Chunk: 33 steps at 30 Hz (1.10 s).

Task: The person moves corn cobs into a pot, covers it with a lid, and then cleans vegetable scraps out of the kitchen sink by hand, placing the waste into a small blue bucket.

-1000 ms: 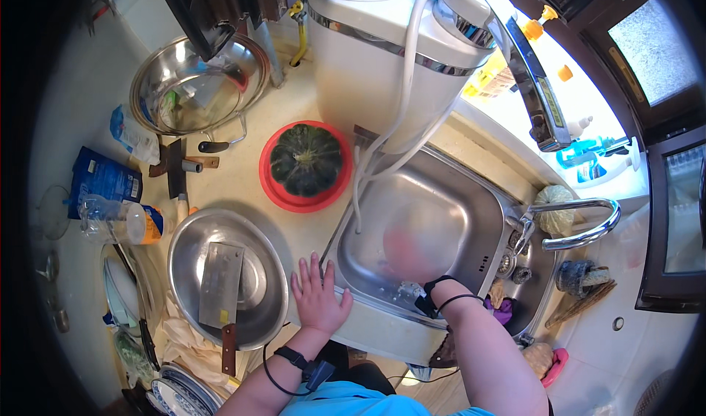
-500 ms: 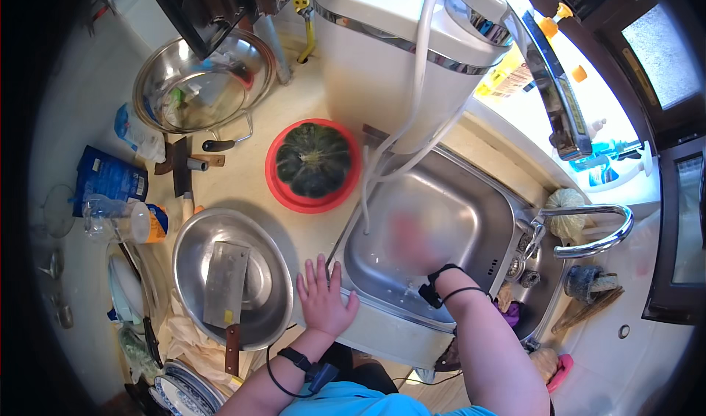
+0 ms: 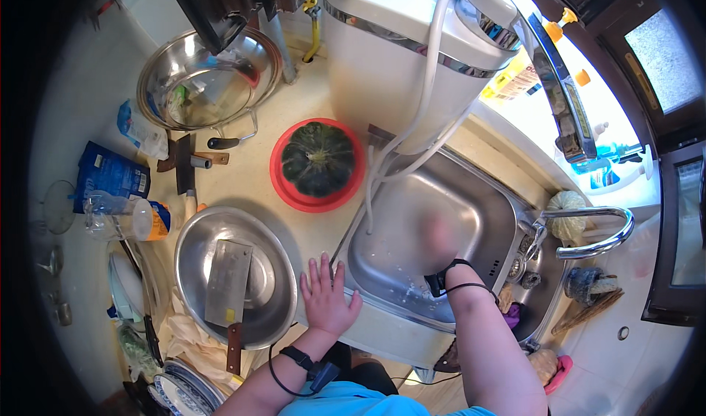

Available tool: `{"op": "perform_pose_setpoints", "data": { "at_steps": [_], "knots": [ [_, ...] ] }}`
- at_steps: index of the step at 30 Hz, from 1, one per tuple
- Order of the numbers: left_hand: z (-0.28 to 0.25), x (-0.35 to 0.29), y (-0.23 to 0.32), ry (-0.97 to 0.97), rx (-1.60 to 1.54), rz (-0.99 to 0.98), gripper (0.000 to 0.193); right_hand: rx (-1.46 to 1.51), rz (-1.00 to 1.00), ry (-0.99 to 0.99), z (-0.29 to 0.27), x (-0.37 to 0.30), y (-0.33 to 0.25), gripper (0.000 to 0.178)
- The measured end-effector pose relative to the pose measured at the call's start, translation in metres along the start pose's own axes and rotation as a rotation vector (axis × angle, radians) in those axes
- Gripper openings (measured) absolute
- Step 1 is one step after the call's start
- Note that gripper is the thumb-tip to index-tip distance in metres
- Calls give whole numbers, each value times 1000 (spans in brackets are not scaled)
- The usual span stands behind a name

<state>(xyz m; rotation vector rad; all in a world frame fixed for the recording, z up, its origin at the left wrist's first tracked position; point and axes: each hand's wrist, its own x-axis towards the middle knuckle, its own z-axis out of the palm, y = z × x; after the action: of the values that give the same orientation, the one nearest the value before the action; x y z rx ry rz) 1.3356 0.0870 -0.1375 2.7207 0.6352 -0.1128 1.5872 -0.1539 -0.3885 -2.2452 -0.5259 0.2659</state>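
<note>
My left hand (image 3: 329, 298) lies flat on the pale counter at the sink's front left corner, fingers spread, holding nothing. Over the steel sink (image 3: 478, 210) is my right hand (image 3: 439, 243), smeared by blur, so neither its fingers nor anything in them can be made out. Water drops speckle the sink floor. Beside my left hand stands a steel basin (image 3: 193, 269), with a cleaver (image 3: 229, 280) lying across it, its wooden handle over the near rim. Farther back, a dark green pumpkin (image 3: 318, 159) sits in a red plastic dish (image 3: 282, 194).
A curved faucet (image 3: 599, 212) reaches in at the sink's right. White hoses (image 3: 426, 85) hang from a white appliance (image 3: 368, 63) into the sink. At the back left stands a steel pan (image 3: 151, 96); knives (image 3: 184, 167), a clear plastic jar (image 3: 110, 214) and stacked plates (image 3: 184, 390) line the left.
My right hand has shifted a little to the right over the sink. My left hand stays flat on the counter. The view has moved slightly.
</note>
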Motion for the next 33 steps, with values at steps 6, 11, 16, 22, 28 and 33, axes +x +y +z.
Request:
{"op": "perform_pose_setpoints", "data": {
  "at_steps": [6, 11, 16, 22, 28, 33],
  "knots": [
    [3, -6, -9, 20, 2, -59, 63, -450, -52, 48, 12, 20, -51, 18],
    [0, -6, -2, 41, -10, -2, 63, -392, 32, 166, -3, 21, -50, 17],
    [2, -10, -9, 56, -75, -8, 60, -376, 278, 18, -46, 24, -106, 15],
    [6, -21, -8, 349, -246, 41, 41, -387, 236, 75, -133, -30, -175, 13],
    [-16, -40, 85, 291, -581, 297, 23, -268, 155, 109, -204, -137, -242, 12],
    [-22, -104, 178, -18, -908, 352, 13, -286, 153, 171, -255, -256, -269, 12]
  ]
}}
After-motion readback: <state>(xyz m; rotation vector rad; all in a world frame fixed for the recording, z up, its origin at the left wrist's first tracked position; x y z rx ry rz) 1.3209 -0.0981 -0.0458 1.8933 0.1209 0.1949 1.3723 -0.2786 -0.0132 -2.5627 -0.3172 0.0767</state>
